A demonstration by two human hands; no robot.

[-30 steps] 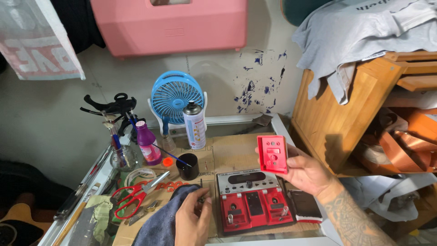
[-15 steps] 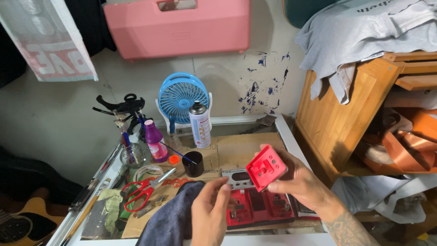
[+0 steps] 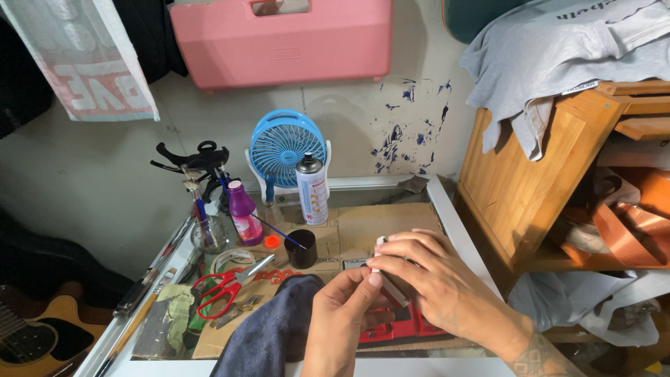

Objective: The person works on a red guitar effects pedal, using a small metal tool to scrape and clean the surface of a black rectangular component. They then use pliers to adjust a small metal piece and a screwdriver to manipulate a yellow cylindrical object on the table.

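Both hands meet low at the centre of the worktop, above a red, flat plastic device (image 3: 412, 327) that lies on the brown cardboard sheet (image 3: 377, 227) covering the table. The right hand (image 3: 436, 286) is curled over a small, thin panel with a pale edge (image 3: 388, 283), its fingers wrapped across the top so that most of the piece is hidden; its colour cannot be told beyond the pale rim. The left hand (image 3: 349, 318) comes up from below with thumb and forefinger pinched on the near end of the same panel. A dark blue cloth (image 3: 269, 335) lies just beside the left wrist, partly over the cardboard. Behind the hands stand a short black cup (image 3: 301, 248) with a thin stick in it, a white spray can with a black cap (image 3: 312, 190), and a light-blue round desk fan (image 3: 285, 148) against the wall. To the left are a purple plastic bottle (image 3: 244, 218) and red-handled scissors (image 3: 225, 289). A wooden shelf unit (image 3: 516, 188) stands at the right, draped with a grey garment (image 3: 558, 56).
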